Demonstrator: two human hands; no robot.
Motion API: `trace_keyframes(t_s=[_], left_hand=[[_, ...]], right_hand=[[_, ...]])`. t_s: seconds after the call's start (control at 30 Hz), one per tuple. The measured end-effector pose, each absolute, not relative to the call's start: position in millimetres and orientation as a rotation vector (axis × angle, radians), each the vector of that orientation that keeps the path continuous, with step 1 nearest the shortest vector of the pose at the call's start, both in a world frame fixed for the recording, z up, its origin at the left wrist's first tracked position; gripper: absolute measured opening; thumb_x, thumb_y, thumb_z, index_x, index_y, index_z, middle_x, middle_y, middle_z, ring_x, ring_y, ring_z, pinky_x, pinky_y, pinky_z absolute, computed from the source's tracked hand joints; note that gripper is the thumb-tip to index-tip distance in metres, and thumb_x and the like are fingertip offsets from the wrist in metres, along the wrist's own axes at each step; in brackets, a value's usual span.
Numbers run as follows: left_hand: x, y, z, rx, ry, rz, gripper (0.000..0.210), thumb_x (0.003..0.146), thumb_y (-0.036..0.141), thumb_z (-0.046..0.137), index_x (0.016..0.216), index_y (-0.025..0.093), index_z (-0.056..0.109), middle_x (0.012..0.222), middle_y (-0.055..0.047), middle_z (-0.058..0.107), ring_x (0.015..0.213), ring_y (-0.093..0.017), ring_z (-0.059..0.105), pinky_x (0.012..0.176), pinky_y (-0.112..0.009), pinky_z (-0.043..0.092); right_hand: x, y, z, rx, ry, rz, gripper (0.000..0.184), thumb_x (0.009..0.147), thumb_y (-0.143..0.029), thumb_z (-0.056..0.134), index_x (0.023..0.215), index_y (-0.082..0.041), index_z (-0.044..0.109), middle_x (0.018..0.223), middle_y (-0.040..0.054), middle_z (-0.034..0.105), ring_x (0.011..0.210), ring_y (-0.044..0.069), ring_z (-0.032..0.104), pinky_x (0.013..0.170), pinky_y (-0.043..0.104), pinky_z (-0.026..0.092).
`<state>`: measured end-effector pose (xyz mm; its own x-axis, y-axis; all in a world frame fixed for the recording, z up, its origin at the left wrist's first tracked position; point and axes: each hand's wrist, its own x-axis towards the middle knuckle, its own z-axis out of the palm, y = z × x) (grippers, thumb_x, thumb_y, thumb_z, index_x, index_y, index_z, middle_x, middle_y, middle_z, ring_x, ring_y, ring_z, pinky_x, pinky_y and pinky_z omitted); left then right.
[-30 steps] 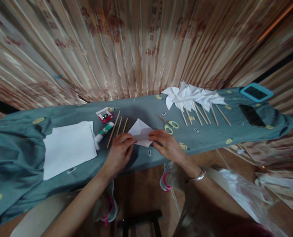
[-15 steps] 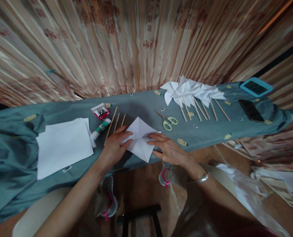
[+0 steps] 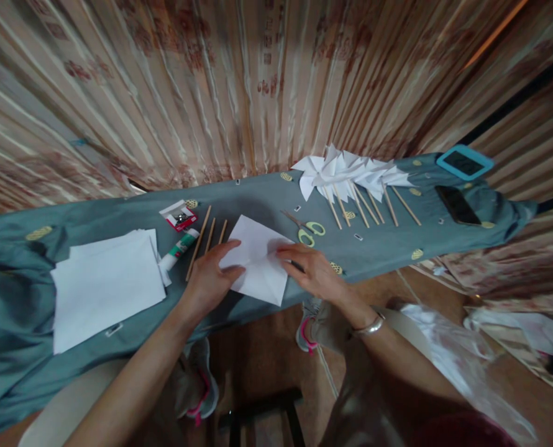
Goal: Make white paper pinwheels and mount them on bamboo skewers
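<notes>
A creased white paper square (image 3: 262, 251) lies on the cloth-covered table in front of me. At its left corner rests my left hand (image 3: 214, 268), thumb and fingers apart on the paper. My right hand (image 3: 314, 268) has its fingers drawn together on the square's right side, gripping the paper there. Just left of the paper lie several wooden sticks (image 3: 198, 243). Beyond my right hand are scissors (image 3: 308, 230) with green handles, their blades pointing up and left.
Left of the sticks lie a glue stick (image 3: 181, 246), a small red and white box (image 3: 178, 215) of pins, and a paper stack (image 3: 109, 285). White paper pinwheels (image 3: 351, 174) on sticks lie at right, near a phone (image 3: 458, 205) and a blue-framed device (image 3: 465, 162).
The view has shifted slightly, so most things appear further left. The paper has turned a little, and my right hand's fingers have drawn closer together on it.
</notes>
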<state>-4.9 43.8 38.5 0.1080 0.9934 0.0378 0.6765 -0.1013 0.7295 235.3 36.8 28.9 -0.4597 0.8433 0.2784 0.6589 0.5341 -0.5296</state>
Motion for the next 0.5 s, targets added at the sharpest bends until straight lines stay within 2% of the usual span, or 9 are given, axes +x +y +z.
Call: trace_keyframes(t_s=[0.1,0.2,0.3,0.5], left_hand=[[-7.2,43.9,41.9,1.901,1.65,0.861,0.047,0.073,0.022,0.066,0.12,0.021,0.063,0.127,-0.005,0.065,0.114,-0.024,0.062,0.102,-0.037,0.048],[-9.6,45.2,45.6,1.946,1.654,0.977,0.045,0.076,0.024,0.065,0.12,0.022,0.062,0.126,-0.004,0.065,0.115,-0.023,0.061,0.104,-0.037,0.047],[-10.2,47.6,51.2,1.983,1.68,1.037,0.044,0.078,0.025,0.064,0.122,0.024,0.06,0.126,-0.003,0.064,0.115,-0.023,0.061,0.103,-0.036,0.047],[-11.9,54.7,66.1,1.976,1.744,1.142,0.044,0.078,0.025,0.064,0.121,0.026,0.059,0.125,-0.002,0.065,0.115,-0.023,0.061,0.103,-0.038,0.047]], right_hand=[[250.9,50.0,28.4,-1.487,-2.092,0.21,0.031,0.093,-0.02,0.047,0.118,-0.014,0.064,0.121,0.0121,0.067,0.117,0.023,0.058,0.104,0.038,0.043],[262.6,60.8,28.2,-1.817,-2.081,0.041,0.036,0.091,-0.018,0.048,0.124,-0.008,0.059,0.125,0.0168,0.063,0.114,0.027,0.058,0.101,0.038,0.044],[263.8,65.7,30.3,-2.005,-2.21,0.05,0.036,0.091,-0.018,0.047,0.124,-0.01,0.059,0.119,0.0158,0.067,0.106,0.027,0.062,0.093,0.035,0.047],[259.0,68.6,35.8,-2.094,-2.26,0.076,0.032,0.087,-0.019,0.051,0.116,-0.012,0.063,0.101,0.0157,0.073,0.094,0.026,0.067,0.08,0.032,0.048]])
